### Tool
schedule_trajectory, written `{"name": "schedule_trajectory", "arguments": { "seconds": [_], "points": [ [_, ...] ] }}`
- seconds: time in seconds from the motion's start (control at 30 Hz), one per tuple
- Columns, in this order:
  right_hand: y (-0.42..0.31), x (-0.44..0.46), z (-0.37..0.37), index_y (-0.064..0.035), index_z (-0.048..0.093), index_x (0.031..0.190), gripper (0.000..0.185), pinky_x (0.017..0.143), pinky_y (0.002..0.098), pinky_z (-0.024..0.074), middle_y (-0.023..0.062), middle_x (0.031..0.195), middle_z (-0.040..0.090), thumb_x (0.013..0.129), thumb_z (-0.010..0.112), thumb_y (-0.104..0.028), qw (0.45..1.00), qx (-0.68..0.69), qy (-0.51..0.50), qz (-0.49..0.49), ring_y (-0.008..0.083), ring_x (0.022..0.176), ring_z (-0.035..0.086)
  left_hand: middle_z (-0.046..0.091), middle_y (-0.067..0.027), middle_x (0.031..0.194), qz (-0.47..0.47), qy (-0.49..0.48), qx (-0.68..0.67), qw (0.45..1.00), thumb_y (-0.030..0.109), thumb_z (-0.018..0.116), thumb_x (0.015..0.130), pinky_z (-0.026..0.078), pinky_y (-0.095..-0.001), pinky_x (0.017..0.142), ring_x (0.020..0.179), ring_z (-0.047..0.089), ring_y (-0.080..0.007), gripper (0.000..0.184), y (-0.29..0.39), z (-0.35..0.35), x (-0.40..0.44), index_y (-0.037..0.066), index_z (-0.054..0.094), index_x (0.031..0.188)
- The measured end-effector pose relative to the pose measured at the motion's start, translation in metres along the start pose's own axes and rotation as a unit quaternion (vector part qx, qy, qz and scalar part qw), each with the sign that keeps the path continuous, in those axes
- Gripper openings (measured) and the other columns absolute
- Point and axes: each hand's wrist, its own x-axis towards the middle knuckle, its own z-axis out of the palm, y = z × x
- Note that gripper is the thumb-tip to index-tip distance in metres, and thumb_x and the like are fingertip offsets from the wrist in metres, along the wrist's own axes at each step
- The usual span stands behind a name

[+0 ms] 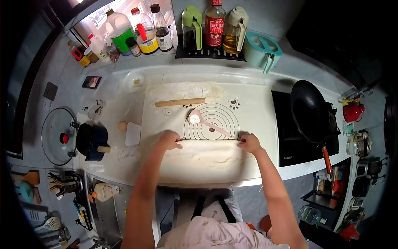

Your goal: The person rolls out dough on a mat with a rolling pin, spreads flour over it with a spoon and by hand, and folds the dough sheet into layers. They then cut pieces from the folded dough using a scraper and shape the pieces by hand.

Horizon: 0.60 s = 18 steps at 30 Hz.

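A wide sheet of pale dough (pixel 207 155) lies along the front of the white mat (pixel 261 108). At its far left corner is my left hand (pixel 170 141), fingers closed on the dough edge. My right hand (pixel 250 143) pinches the far right corner the same way. Beyond the dough, a pink spoon (pixel 213 128) with white powder in its bowl rests across the printed circles. Farther back lies a wooden rolling pin (pixel 180 102), in front of another floury, pale dough strip (pixel 182 90).
An egg (pixel 122 125), a white scraper (pixel 132 133) and a dark blue pot (pixel 97 141) stand left of the mat. To the right, a black wok (pixel 307 108) sits on the stove (pixel 290 145). Bottles (pixel 215 29) and a teal-lidded jug (pixel 262 52) line the back ledge.
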Motion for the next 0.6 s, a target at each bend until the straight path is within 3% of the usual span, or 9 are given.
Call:
{"name": "schedule_trajectory", "arguments": {
  "seconds": [0.07,0.1,0.17,0.27,0.4,0.43,0.5,0.53,0.6],
  "points": [
    [0.011,-0.001,0.003,-0.0077,0.07,0.083,0.027,0.076,0.037,0.0506,0.0101,0.087,0.068,0.067,0.074,-0.029,0.994,0.097,0.019,-0.042,0.0272,0.086,0.064,0.067,-0.0111,0.098,0.075,0.102,-0.064,0.99,0.029,0.08,0.068,0.049,-0.0388,0.083,0.094,0.062,-0.029,0.034,-0.015,0.013,-0.004,0.005,0.069,0.089],
    [0.007,-0.003,0.001,-0.0078,0.07,0.085,0.028,0.075,0.0365,0.0505,0.0102,0.087,0.069,0.067,0.074,-0.03,0.992,0.128,-0.019,-0.006,0.0273,0.085,0.064,0.068,-0.0117,0.097,0.112,0.152,-0.095,0.977,0.03,0.08,0.068,0.049,-0.0384,0.082,0.093,0.062,-0.0293,0.034,-0.016,0.014,-0.008,0.005,0.069,0.088],
    [0.0,-0.01,-0.004,-0.0079,0.071,0.087,0.03,0.075,0.0355,0.0503,0.0104,0.086,0.069,0.067,0.074,-0.031,0.975,0.189,-0.094,0.069,0.0276,0.084,0.065,0.067,-0.0126,0.095,0.066,0.125,-0.123,0.982,0.031,0.081,0.065,0.049,-0.039,0.079,0.091,0.062,-0.0309,0.037,-0.016,0.015,-0.012,0.005,0.069,0.089],
    [0.003,-0.009,0.003,-0.0083,0.071,0.092,0.034,0.074,0.0348,0.0509,0.0111,0.086,0.07,0.066,0.076,-0.03,0.994,0.094,-0.059,0.014,0.0272,0.082,0.065,0.067,-0.0141,0.096,0.064,0.126,-0.039,0.989,0.031,0.082,0.062,0.049,-0.0404,0.081,0.091,0.062,-0.0322,0.04,-0.021,0.018,-0.014,0.006,0.069,0.091],
    [0.014,-0.012,-0.005,-0.0093,0.07,0.092,0.032,0.072,0.038,0.0511,0.0098,0.083,0.069,0.067,0.073,-0.03,0.995,0.096,-0.028,-0.025,0.0284,0.078,0.066,0.067,-0.0151,0.095,0.075,0.12,0.076,0.987,0.031,0.084,0.059,0.049,-0.0425,0.082,0.093,0.062,-0.034,0.044,-0.043,0.015,-0.023,0.006,0.069,0.092],
    [0.006,-0.019,-0.015,-0.0088,0.069,0.089,0.028,0.071,0.0397,0.0508,0.0092,0.078,0.068,0.067,0.071,-0.027,0.998,-0.004,-0.033,-0.052,0.0301,0.075,0.065,0.066,-0.0151,0.095,0.05,0.102,0.067,0.991,0.03,0.083,0.06,0.049,-0.0428,0.082,0.092,0.062,-0.0342,0.042,-0.049,0.014,-0.028,0.006,0.069,0.091],
    [0.025,-0.016,-0.008,-0.0076,0.068,0.087,0.03,0.072,0.0397,0.0507,0.0095,0.082,0.068,0.066,0.074,-0.027,0.996,-0.069,-0.031,-0.056,0.0304,0.079,0.064,0.066,-0.015,0.094,0.002,0.067,0.048,0.997,0.027,0.082,0.062,0.049,-0.0435,0.081,0.091,0.062,-0.0348,0.038,-0.06,0.009,-0.038,0.006,0.068,0.09],
    [0.032,-0.017,-0.009,-0.007,0.067,0.086,0.031,0.072,0.0398,0.0506,0.0096,0.083,0.068,0.065,0.075,-0.028,0.993,-0.102,-0.03,-0.058,0.0306,0.08,0.064,0.066,-0.0146,0.094,0.017,0.101,0.024,0.994,0.024,0.081,0.064,0.049,-0.0431,0.079,0.091,0.062,-0.0346,0.034,-0.061,0.009,-0.041,0.006,0.067,0.089],
    [0.043,-0.026,-0.011,-0.0061,0.069,0.089,0.023,0.069,0.0355,0.0504,0.0098,0.086,0.066,0.068,0.074,-0.015,0.996,0.049,0.02,-0.077,0.0266,0.076,0.063,0.065,-0.0136,0.092,0.045,0.167,-0.025,0.985,0.019,0.078,0.068,0.049,-0.0425,0.077,0.09,0.062,-0.0343,0.026,-0.06,0.01,-0.05,0.006,0.066,0.087]
  ]
}}
